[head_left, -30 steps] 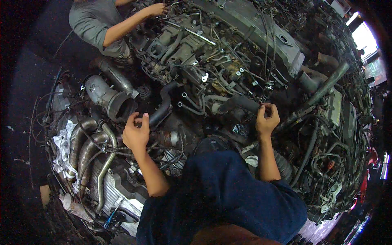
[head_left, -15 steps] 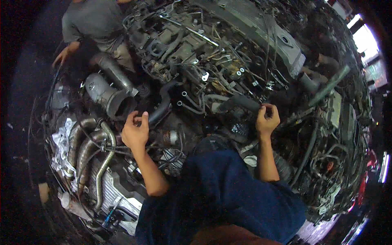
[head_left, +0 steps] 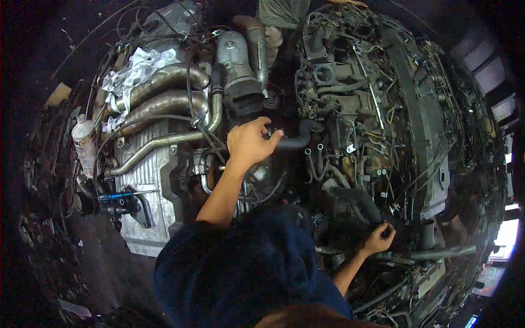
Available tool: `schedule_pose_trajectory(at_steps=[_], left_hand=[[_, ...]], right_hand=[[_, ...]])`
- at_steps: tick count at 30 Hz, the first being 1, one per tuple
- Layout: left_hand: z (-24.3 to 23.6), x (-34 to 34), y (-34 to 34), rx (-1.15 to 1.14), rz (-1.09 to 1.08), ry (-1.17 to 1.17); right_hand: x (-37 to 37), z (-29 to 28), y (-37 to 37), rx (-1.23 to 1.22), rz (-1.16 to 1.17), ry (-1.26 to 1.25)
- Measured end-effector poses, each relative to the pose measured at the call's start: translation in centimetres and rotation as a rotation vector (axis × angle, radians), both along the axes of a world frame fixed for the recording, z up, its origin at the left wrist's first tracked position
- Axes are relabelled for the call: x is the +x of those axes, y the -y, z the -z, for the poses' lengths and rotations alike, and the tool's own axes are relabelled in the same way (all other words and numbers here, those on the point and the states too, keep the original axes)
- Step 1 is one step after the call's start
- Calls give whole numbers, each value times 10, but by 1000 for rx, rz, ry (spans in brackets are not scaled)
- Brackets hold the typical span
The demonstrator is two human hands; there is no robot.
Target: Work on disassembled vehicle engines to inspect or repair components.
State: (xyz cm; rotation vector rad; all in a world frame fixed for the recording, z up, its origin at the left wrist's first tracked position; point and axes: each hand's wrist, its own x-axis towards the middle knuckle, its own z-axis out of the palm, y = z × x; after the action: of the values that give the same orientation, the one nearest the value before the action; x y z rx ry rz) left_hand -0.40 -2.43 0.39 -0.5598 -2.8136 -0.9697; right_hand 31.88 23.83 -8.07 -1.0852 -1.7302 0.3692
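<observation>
My left hand (head_left: 250,144) is beside the near end of a black bent rubber hose (head_left: 295,142), its fingers curved and apart from the thumb. Past its fingertips lies a grey metal elbow pipe (head_left: 235,63) with a wide dark mouth. Lower and to the right, my right hand (head_left: 378,239) is curled, thumb and fingers brought together near the lower end of a thick dark hose (head_left: 358,201). Whatever sits in those fingers is too dark to make out. A large, greasy engine (head_left: 350,104) with thin metal pipes stands beyond the hands.
Two bent metal pipes (head_left: 158,82) with a white rag (head_left: 136,68) over them lie at the left. Below are a ribbed silver cover (head_left: 145,202), a blue-handled screwdriver (head_left: 116,197) and a white bottle (head_left: 83,143). A co-worker's clothing (head_left: 284,13) shows at the top.
My view has turned left, so the engine parts and hoses have swung clockwise in the picture. The co-worker, earlier at the upper left, shows less. Both hands remain near the same hoses.
</observation>
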Motion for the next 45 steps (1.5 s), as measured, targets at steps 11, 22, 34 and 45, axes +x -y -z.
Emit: schedule_pose_trajectory(at_steps=[11,22,34,45], left_hand=[[6,-3,-10,-22,11,-24],[1,-1,-18,-26,-28,-12],[-1,3,-21,-55,-49,-44],[16,-4,-19,263,-55,-432]], right_hand=[[-4,-6,3,-62,51,-18],[-10,-15,7,-139,39,-118],[-9,-19,3,-121,30,-116],[-8,-17,-5,-97,10,-108]])
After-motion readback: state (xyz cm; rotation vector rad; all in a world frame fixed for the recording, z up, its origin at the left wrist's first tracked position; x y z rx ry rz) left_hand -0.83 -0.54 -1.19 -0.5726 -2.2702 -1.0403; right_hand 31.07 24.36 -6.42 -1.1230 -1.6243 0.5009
